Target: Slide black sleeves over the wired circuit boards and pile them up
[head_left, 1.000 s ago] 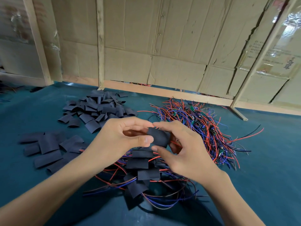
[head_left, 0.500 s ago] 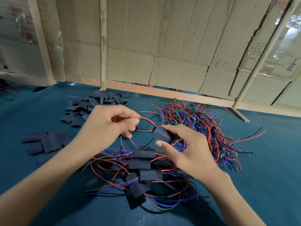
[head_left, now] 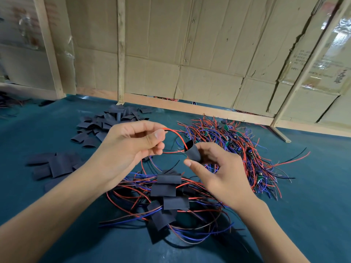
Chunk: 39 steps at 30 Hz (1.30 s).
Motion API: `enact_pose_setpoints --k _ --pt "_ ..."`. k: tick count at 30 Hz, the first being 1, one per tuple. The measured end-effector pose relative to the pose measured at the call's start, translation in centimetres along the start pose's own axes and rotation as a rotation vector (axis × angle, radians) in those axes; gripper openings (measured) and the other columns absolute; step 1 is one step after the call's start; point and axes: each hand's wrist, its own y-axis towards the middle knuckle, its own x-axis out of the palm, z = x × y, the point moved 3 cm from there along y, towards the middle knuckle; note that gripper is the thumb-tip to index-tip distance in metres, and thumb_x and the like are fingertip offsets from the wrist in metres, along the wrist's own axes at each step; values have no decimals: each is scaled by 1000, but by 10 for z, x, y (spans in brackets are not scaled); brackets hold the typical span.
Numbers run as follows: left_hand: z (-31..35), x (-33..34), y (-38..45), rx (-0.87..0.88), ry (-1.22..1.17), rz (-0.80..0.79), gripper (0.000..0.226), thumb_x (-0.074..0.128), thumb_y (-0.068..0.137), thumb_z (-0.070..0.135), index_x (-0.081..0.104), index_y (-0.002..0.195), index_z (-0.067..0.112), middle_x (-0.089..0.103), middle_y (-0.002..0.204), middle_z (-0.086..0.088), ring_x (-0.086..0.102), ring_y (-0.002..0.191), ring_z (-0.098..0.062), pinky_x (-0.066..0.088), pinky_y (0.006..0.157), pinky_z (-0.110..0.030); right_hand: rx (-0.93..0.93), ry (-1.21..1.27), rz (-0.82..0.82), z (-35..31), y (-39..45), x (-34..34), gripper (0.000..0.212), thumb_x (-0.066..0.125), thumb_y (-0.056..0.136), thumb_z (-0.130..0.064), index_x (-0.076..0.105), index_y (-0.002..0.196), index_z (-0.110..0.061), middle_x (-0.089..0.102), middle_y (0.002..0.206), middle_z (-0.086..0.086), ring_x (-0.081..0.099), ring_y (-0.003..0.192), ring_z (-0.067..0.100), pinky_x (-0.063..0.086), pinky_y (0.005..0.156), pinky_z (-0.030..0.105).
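Note:
My right hand [head_left: 218,173] pinches a black sleeve [head_left: 192,151] between thumb and fingers, its open mouth facing left. Red wires [head_left: 177,134] run out of that mouth in a loop. My left hand [head_left: 129,149] pinches those wires between thumb and forefinger, a short way left of the sleeve. The board inside the sleeve is hidden. Below my hands lies a pile of sleeved boards [head_left: 167,194] with red and blue wires tangled round it. A heap of bare wired boards [head_left: 231,147] sits behind my right hand.
Loose black sleeves lie in a heap [head_left: 106,124] at the back left and in a flatter group [head_left: 55,165] at the left. The green table mat [head_left: 313,186] ends at a wooden rail and cardboard wall [head_left: 190,63] behind.
My hands have drawn apart. The left hand has pulled the red wires out to the left through the sleeve, while the right hand keeps hold of the sleeve.

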Motion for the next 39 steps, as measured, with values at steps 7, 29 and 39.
enact_pose_setpoints --k 7,29,39 --pt "-9 15 -2 -74 -147 -127 25 55 92 20 59 107 1 69 116 -19 68 105 -39 60 80 -39 132 393 37 -2 -1 9 17 72 90 -20 71 104 -11 73 80 6 72 73 23 58 65 32" --pt "-30 16 -3 33 152 -305 32 81 79 25 72 109 15 66 87 -15 52 65 -25 47 66 -28 624 990 -458 -28 -1 2 48 81 82 -25 65 108 12 48 89 34 46 53 15 27 33 13" --pt "-33 18 -4 -17 -72 -271 34 68 87 13 68 120 10 59 74 -7 63 70 -20 56 68 -31 595 991 -250 -15 5 -2 27 66 75 7 80 95 -3 71 80 19 74 73 23 60 65 27"
